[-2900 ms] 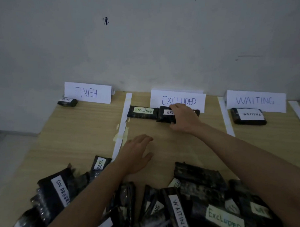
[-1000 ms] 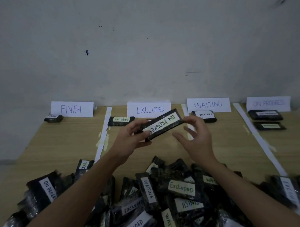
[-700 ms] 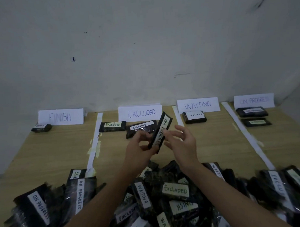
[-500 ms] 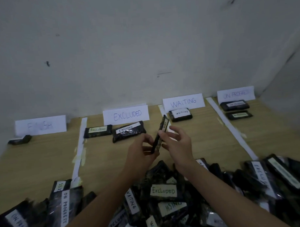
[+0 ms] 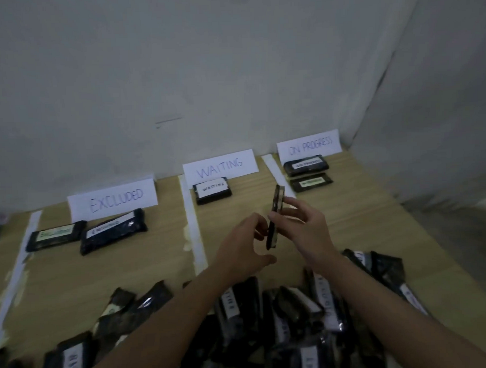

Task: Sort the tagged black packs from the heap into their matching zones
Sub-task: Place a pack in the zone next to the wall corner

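Note:
I hold one ON PROGRESS pack (image 5: 275, 215) upright and edge-on above the table, over the WAITING zone, its tag hidden. My right hand (image 5: 301, 226) pinches it between thumb and fingers. My left hand (image 5: 244, 247) sits just left of the pack, fingers loosely curled beside it, thumb apart from it. The heap of tagged black packs (image 5: 268, 320) lies along the near edge under my forearms. The ON PROGRESS sign (image 5: 308, 147) stands at the back right with two packs (image 5: 306, 164) (image 5: 310, 183) in front of it.
The WAITING sign (image 5: 219, 166) has one pack (image 5: 212, 190) before it. Two packs (image 5: 56, 235) (image 5: 114, 231) lie before the EXCLUDED sign (image 5: 113, 199). White tape strips (image 5: 193, 227) (image 5: 277, 171) divide the wooden table (image 5: 361, 221). Walls close the back and right.
After placing a pack in EXCLUDED, I picked an ON PROGRESS pack from the heap, turned it on edge and passed it toward my right hand. My view has swung right.

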`<state>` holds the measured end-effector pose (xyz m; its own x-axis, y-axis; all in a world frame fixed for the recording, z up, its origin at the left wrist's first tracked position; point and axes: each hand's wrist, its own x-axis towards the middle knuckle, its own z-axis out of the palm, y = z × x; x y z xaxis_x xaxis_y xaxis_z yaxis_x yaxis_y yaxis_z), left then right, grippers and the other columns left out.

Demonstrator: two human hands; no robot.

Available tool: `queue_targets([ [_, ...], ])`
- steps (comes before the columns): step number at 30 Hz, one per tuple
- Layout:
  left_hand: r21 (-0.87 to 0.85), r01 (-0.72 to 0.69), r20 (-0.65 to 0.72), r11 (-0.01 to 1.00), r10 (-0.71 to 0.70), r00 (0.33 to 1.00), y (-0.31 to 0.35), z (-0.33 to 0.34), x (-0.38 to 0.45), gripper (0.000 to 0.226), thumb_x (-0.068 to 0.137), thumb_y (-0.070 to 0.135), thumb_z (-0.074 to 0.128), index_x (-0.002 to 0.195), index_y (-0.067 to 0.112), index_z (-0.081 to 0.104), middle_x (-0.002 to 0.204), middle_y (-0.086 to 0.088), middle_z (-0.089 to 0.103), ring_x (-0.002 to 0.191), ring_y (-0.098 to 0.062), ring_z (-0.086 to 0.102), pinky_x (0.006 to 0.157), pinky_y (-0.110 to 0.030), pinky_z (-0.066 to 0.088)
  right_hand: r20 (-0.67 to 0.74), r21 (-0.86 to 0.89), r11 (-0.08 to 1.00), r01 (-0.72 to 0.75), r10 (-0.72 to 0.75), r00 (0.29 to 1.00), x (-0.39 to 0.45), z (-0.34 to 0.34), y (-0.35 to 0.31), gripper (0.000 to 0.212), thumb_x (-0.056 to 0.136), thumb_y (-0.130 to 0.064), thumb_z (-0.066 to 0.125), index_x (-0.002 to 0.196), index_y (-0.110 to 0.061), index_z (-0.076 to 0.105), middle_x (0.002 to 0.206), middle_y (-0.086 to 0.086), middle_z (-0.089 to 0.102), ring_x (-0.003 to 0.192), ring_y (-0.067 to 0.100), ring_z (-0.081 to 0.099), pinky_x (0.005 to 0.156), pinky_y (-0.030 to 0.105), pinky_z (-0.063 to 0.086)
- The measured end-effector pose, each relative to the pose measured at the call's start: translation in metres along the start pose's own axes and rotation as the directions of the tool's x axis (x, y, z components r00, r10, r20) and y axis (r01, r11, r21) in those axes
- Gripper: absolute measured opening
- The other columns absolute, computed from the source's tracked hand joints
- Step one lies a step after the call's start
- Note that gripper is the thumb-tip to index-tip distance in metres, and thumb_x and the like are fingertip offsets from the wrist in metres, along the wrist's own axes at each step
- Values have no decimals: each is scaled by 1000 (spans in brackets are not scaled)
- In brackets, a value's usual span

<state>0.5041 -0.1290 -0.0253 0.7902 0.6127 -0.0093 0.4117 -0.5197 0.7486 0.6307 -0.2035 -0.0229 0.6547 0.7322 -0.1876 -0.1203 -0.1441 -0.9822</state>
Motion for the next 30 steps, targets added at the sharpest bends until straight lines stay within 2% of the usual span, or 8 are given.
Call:
queue_targets([
  [3, 75, 3, 65, 997, -8, 998, 19, 33, 29, 52, 73, 23, 74, 117, 17, 47, 119, 0, 53, 107, -14, 52, 90, -33, 46, 6, -206, 975, 80, -81, 997, 31, -52, 2, 47, 71, -21, 79, 116, -19, 62, 96, 8, 69, 87, 20, 67, 81, 41, 56],
  [5, 126, 0, 93, 992, -12, 996, 27, 51, 45, 50, 79, 22, 68, 122, 15, 45, 125, -2, 51, 114, -16, 50, 94, -33, 44, 75, -440, 886, 149, -129, 989, 55, -85, 5, 53, 73, -23, 78, 123, -19, 60, 100, 5, 66, 90, 19, 64, 82, 33, 53],
  [7, 177, -4, 114, 984, -17, 993, 34, 63, 59, 48, 82, 21, 64, 125, 15, 44, 129, -2, 48, 118, -18, 48, 96, -32, 42, 188, -663, 706, 250, -166, 968, 80, -113, 10, 59, 76, -20, 75, 130, -19, 53, 105, 6, 56, 95, 22, 58, 81, 27, 47],
  [9, 212, 12, 125, 977, -39, 991, 37, 73, 70, 47, 85, 20, 61, 127, 15, 43, 132, -3, 46, 119, -19, 47, 97, -32, 42, 332, -809, 466, 358, -141, 933, 105, -134, 16, 61, 80, -16, 69, 136, -19, 46, 113, 10, 50, 105, 27, 51, 85, 31, 44],
  [11, 234, 33, 127, 972, -65, 990, 38, 80, 77, 45, 86, 18, 59, 128, 16, 43, 133, -3, 46, 119, -20, 47, 97, -34, 42, 435, -867, 237, 438, -67, 898, 127, -147, 22, 57, 84, -12, 61, 138, -19, 43, 126, 11, 47, 115, 29, 45, 92, 38, 43],
  [13, 244, 46, 126, 969, -79, 989, 36, 88, 81, 45, 86, 16, 58, 129, 16, 43, 133, -4, 46, 119, -21, 47, 97, -35, 42, 491, -862, 140, 488, -17, 871, 145, -151, 26, 51, 86, -9, 58, 135, -20, 48, 132, 10, 45, 121, 28, 41, 95, 39, 41],
  [18, 290, 89, 142, 953, -135, 981, 31, 93, 81, 48, 87, 18, 58, 131, 17, 41, 135, -1, 43, 123, -18, 44, 99, -32, 40, 600, -800, 23, 600, 21, 800, 169, -141, 35, 48, 90, -14, 57, 136, -21, 46, 137, 8, 41, 125, 26, 37, 98, 37, 38],
  [30, 293, 150, 116, 944, -190, 975, 23, 87, 73, 45, 86, 19, 58, 129, 15, 44, 132, -2, 46, 121, -17, 44, 99, -33, 40, 638, -769, 67, 636, 17, 769, 180, -134, 32, 49, 91, -7, 51, 139, -18, 42, 137, 11, 32, 126, 26, 32, 96, 37, 41],
])
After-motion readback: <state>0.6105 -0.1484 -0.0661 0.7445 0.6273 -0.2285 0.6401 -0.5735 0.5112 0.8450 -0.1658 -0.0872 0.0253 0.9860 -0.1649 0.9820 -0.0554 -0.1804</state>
